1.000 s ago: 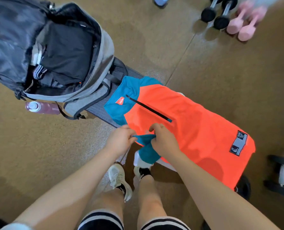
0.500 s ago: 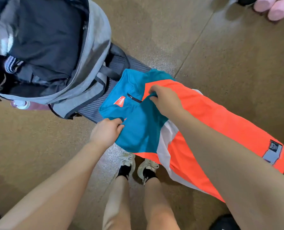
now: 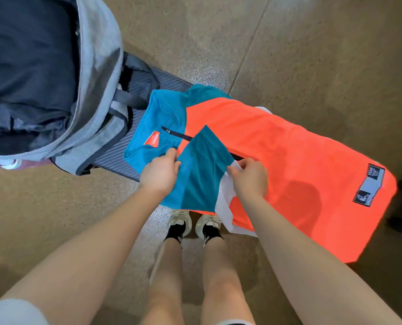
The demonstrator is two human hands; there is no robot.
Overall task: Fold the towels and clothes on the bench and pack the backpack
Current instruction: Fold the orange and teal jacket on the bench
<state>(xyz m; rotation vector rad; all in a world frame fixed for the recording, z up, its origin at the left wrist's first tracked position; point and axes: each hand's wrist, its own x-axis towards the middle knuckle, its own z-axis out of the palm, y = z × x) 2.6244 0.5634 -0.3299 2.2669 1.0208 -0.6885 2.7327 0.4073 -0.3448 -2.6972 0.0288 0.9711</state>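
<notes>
Left hand [image 3: 160,172]: your fingers pinch the teal sleeve [image 3: 201,171].
Right hand [image 3: 250,180]: your fingers grasp the sleeve's white edge.
Shirt [image 3: 289,146]: flat on desk [image 3: 115,158], beside open backpack [image 3: 96,73].

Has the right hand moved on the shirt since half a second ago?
Yes. The right hand was up by the zipper's near end beside the red tag; now it has drawn back toward the person, near the zipper's other end.

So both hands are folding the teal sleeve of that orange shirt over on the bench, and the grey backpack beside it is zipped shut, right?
Not quite. The head view shows the grey backpack gaping open, with dark clothes visible inside. The rest holds: the left hand and right hand both pinch the teal sleeve of the orange shirt lying on the bench.
</notes>
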